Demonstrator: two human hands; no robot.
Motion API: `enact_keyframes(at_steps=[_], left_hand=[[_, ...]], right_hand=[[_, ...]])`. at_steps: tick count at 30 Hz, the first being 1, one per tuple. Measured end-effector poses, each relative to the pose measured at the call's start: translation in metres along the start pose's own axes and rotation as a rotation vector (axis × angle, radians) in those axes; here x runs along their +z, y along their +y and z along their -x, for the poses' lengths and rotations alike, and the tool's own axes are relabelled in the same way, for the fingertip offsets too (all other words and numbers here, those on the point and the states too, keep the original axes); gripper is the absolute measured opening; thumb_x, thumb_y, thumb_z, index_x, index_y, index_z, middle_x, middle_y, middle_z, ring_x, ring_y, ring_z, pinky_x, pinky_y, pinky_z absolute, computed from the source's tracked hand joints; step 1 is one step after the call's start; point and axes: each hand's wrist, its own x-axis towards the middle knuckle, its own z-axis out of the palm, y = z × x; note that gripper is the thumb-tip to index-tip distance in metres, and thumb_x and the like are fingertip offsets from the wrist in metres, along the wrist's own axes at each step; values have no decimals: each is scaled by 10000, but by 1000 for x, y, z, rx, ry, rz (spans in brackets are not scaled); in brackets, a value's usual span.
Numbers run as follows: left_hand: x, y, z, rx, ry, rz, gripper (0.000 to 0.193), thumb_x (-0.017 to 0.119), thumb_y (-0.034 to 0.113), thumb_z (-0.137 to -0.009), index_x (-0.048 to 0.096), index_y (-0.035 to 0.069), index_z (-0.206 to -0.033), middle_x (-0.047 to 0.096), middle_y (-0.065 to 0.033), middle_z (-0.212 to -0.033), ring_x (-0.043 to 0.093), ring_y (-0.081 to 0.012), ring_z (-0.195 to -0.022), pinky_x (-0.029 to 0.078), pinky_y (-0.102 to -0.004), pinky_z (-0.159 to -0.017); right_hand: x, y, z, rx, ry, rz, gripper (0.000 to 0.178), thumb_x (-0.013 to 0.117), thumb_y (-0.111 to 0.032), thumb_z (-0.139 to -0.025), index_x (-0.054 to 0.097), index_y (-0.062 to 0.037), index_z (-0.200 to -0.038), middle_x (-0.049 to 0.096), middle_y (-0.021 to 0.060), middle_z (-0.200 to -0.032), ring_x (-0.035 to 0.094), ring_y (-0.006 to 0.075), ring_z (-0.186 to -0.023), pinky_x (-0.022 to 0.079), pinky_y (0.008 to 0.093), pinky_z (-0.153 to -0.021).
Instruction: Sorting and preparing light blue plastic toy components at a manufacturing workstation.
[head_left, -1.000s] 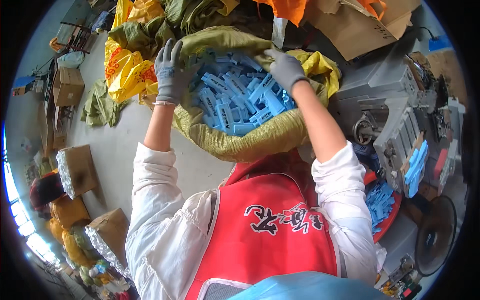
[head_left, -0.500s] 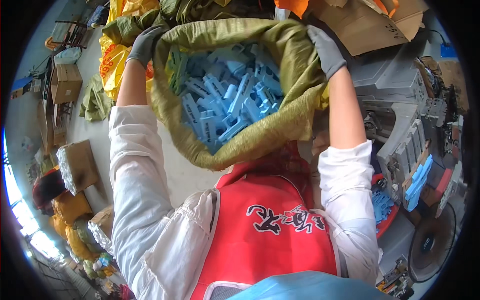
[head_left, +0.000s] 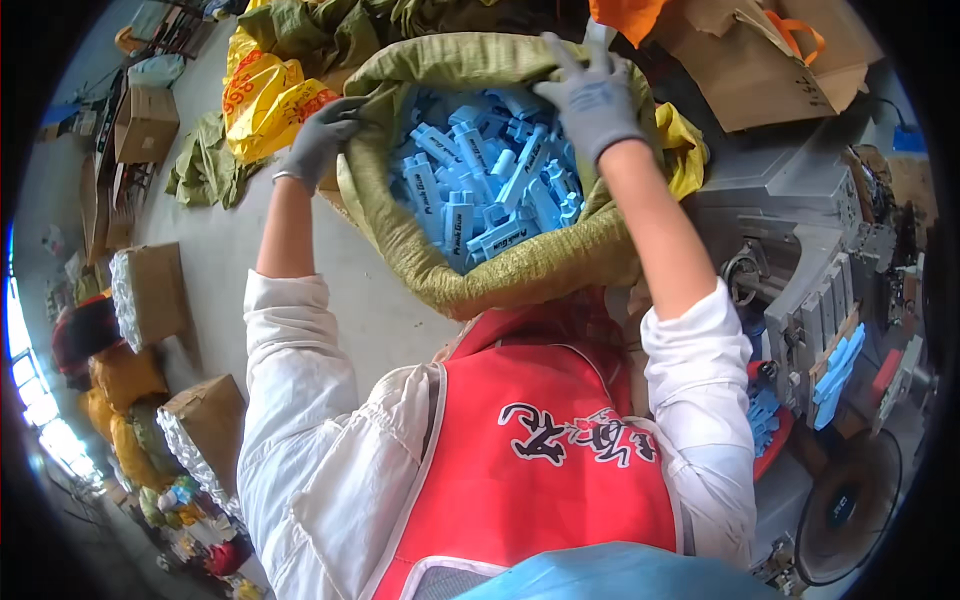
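A green woven sack [head_left: 520, 280] with a rolled-down rim stands in front of me, its mouth facing up. Inside lies a heap of light-blue plastic toy-gun parts [head_left: 480, 180], printed with dark lettering. My left hand [head_left: 322, 140], in a grey glove, holds the sack's left rim; its fingertips are partly hidden against the fabric. Over the far right of the rim is my right hand [head_left: 600, 105], also gloved in grey, with its fingers spread and nothing held in them.
Yellow plastic bags [head_left: 265, 105] and a green cloth heap [head_left: 212, 160] lie left of the sack. At far right is a cardboard box [head_left: 750, 70]. Grey machinery [head_left: 790, 230], a red bin of blue parts [head_left: 770, 425] and a fan [head_left: 850, 505] stand right. Cartons [head_left: 155, 295] stand left.
My right hand has come off the sack's outer right rim and moved left over its edge, fingers spreading. My left hand has shifted lower along the left rim. The view has moved slightly.
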Motion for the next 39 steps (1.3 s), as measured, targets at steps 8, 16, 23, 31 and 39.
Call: enact_keyframes(at_steps=[8, 16, 23, 31, 39], left_hand=[[-121, -30, 41, 166, 389, 308, 373, 559, 51, -867, 540, 10, -1237, 609, -104, -1147, 584, -186, -1031, 473, -308, -906], [5, 44, 9, 788, 305, -1127, 391, 666, 197, -810, 591, 121, -1186, 526, -110, -1292, 506, -304, -1168, 403, -358, -977], [100, 47, 36, 746, -292, -1070, 427, 693, 208, -777, 570, 70, -1162, 542, -144, -1253, 527, -340, -1114, 435, -402, -942], [102, 28, 145, 557, -510, -1062, 714, 781, 242, -589, 519, 129, -1243, 527, -109, -1229, 531, -318, -1052, 423, -404, -885], [26, 58, 158, 669, 85, -1062, 373, 612, -46, -673, 643, 81, -1022, 643, -125, -897, 629, -298, -808, 499, -349, -719]], right_hand=[[105, 115, -48, 373, -209, -1559, 391, 484, -29, -841, 553, 23, -1223, 651, 35, -984, 613, 100, -843, 487, 192, -779], [30, 82, -32, 198, 77, -366, 415, 604, -298, -845, 579, -160, -1235, 455, 132, -1359, 514, 333, -1139, 399, 353, -990], [-9, 15, 52, -262, -211, -609, 470, 628, -380, -812, 565, -117, -1196, 593, 107, -1161, 527, 293, -1111, 381, 387, -977], [-14, 4, 175, -305, -625, 33, 708, 789, -294, -550, 562, -197, -1213, 598, 40, -1103, 524, 226, -1099, 294, 448, -1069], [-49, -21, 89, -139, 211, -398, 366, 601, -6, -670, 670, -192, -977, 672, 56, -943, 621, 276, -839, 479, 370, -752]])
